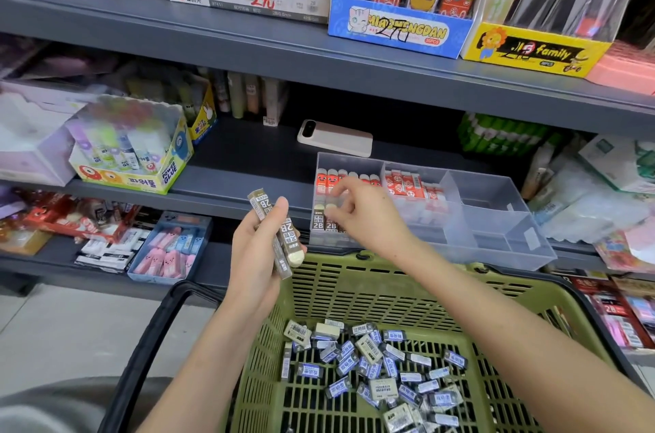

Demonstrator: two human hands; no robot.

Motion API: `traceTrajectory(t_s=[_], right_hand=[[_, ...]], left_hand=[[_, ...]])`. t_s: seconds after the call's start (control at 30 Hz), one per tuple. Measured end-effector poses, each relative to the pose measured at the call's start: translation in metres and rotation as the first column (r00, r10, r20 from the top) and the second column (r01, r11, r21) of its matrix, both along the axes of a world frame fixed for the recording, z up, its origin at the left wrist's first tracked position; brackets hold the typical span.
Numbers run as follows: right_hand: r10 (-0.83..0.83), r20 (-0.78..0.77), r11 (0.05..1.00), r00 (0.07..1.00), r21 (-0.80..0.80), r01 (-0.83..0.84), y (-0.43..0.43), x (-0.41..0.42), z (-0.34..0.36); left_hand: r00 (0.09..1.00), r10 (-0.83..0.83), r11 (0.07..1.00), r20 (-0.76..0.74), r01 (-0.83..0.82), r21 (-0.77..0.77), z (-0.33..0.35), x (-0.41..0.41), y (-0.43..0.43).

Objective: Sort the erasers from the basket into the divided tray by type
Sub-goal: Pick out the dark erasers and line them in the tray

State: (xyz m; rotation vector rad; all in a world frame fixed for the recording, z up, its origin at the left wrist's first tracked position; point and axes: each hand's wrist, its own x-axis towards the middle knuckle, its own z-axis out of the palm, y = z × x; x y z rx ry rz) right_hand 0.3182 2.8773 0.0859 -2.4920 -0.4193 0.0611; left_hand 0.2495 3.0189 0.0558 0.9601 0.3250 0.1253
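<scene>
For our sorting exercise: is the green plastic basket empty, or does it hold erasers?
Not empty: many small wrapped erasers lie loose in the green plastic basket.

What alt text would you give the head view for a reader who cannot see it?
A person's left hand grips several long brown erasers while the right hand reaches into the left compartment of a clear divided tray on a shop shelf. Below, a green basket holds many small wrapped erasers.
</scene>
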Motion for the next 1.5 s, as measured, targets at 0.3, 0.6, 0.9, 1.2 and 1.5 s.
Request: traceTrajectory(t_s=[0.3,0.6,0.9,1.2,1.5], right_hand=[[0.086,-0.150,0.989,0.985,0.131,-0.066,0.021,-0.060,0.013],[-0.178,-0.190,0.674,0.966,0.692,0.260,-0.030,-0.018,0.032],[-0.089,-0.325,0.973,0.942,0.172,0.152,-0.024,0.014,0.010],[-0.161,-0.155,0.985,0.975,0.044,0.169,-0.005,0.010,-0.003],[0.122,0.052,0.961,0.991,0.242,-0.131,0.002,-0.008,0.015]], left_hand=[[0.989,0.126,0.990,0.078,-0.130,0.054,0.007,0.000,-0.006],[0.998,0.046,0.991,0.035,-0.050,0.126,0.002,0.001,-0.004],[0.996,-0.089,0.978,0.008,0.086,0.193,-0.005,0.003,0.003],[0.993,-0.110,0.971,0.041,0.099,0.217,-0.007,0.003,0.002],[0.984,-0.163,0.889,0.067,0.118,0.443,-0.011,0.000,0.000]])
